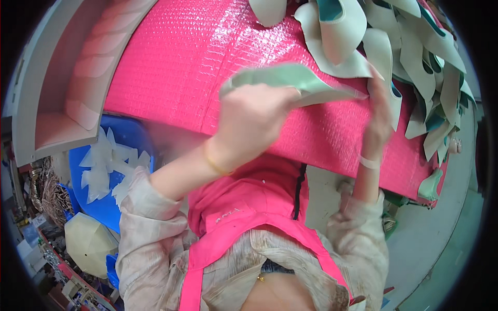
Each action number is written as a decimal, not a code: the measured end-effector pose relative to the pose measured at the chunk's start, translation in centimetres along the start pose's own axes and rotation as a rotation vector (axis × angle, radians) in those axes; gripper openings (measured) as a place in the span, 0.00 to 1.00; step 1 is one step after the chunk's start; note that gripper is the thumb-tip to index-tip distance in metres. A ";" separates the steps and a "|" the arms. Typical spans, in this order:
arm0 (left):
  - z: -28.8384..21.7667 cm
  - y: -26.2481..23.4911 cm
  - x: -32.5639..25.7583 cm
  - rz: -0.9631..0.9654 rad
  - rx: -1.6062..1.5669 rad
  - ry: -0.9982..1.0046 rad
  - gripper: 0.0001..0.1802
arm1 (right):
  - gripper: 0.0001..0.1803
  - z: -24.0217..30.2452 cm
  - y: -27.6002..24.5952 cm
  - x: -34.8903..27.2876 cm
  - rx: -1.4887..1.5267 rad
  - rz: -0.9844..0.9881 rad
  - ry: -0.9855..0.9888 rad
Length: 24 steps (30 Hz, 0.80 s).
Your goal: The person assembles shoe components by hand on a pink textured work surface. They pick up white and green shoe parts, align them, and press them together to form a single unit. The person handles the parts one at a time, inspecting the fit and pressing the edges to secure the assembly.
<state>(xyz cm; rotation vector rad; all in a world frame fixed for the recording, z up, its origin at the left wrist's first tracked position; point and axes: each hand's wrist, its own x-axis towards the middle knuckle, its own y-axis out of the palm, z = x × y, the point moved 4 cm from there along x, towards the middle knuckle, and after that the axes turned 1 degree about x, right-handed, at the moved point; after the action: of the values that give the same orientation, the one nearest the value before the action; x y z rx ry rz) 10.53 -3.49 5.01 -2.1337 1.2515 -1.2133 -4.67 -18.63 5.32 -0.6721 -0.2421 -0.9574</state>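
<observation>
My left hand (pixel 254 119) is closed around a pale green shoe upper (pixel 290 78), holding it just above the pink-covered table. The upper is slightly smeared by motion, and its narrow end points toward my right hand (pixel 379 111). That hand is raised beside this end; its fingers are blurred, and I cannot tell whether they touch the piece. Just beyond it, a cream shoe upper (pixel 342 36) with teal lining lies on the table, with another cream upper (pixel 383 65) beside it.
Several cream uppers (pixel 436 85) overlap along the right side of the pink table cover (pixel 171 67). A white open-fronted box (pixel 28 119) with stacked curved pieces stands at the left. Below it, a blue chair (pixel 85 150) carries translucent white pieces (pixel 98 176), near a cream rounded object (pixel 91 246).
</observation>
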 end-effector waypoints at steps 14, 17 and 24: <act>7.7 -3.8 -0.7 -0.238 -1.146 -0.705 0.13 | 0.11 4.6 11.5 -2.5 0.152 0.794 0.408; 7.1 -3.2 0.1 -0.403 -1.080 -0.677 0.09 | 0.14 5.3 14.3 -1.0 0.527 0.595 0.444; 9.4 -1.2 -0.3 -0.584 -1.173 -0.708 0.07 | 0.12 6.8 14.9 -3.3 -0.193 0.320 0.142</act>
<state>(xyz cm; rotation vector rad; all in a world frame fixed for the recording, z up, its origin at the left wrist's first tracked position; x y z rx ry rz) 18.92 -3.46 0.48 -3.4207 1.0967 0.4249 6.28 -6.28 2.74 -0.7883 0.0839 -0.7208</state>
